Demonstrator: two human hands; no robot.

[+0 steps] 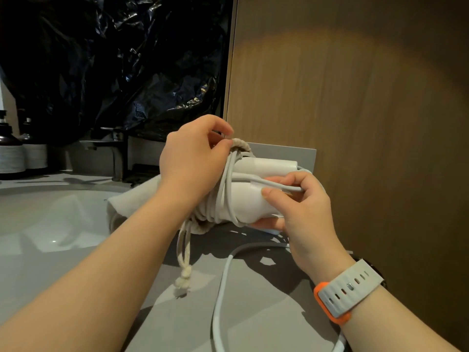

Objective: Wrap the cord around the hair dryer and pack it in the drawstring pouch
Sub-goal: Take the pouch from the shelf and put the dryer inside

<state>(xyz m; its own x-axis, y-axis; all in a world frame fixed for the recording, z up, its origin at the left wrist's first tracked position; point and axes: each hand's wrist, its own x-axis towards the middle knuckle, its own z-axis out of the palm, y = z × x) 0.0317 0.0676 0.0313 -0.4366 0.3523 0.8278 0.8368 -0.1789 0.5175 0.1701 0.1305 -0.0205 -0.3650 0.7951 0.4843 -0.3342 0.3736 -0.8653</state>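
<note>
A white cord point(220, 288) trails loose across the grey bench point(162, 313) below the dryer point(248, 201), running out of view at the near edge. Just left of that strand, and below the dryer, a knotted drawstring point(184, 276) hangs down to the bench. A strap with an orange edge point(347, 288) circles the right wrist, nearer than the dryer.

The right hand point(302, 207) grips the dryer's right end, fingers curled beneath it and thumb pressing a cord strand against the body. Several turns of cord are wound around the dryer's middle. The dryer is held just above the bench, lying on its side, its left end at the mouth of the pouch point(137, 196); how far in it reaches is hidden by the left hand point(193, 166). That hand pinches the pouch's gathered rim above the dryer's top.

The pale pouch lies limp to the left of the dryer, draped over the edge of a sink point(50, 212). Behind the dryer to the left stand a dark tap point(116, 153) and, farther left, dark bottles point(10, 148). Black plastic sheeting point(114, 59) hangs above them, and a wood panel point(355, 97) rises behind and right of the dryer.
</note>
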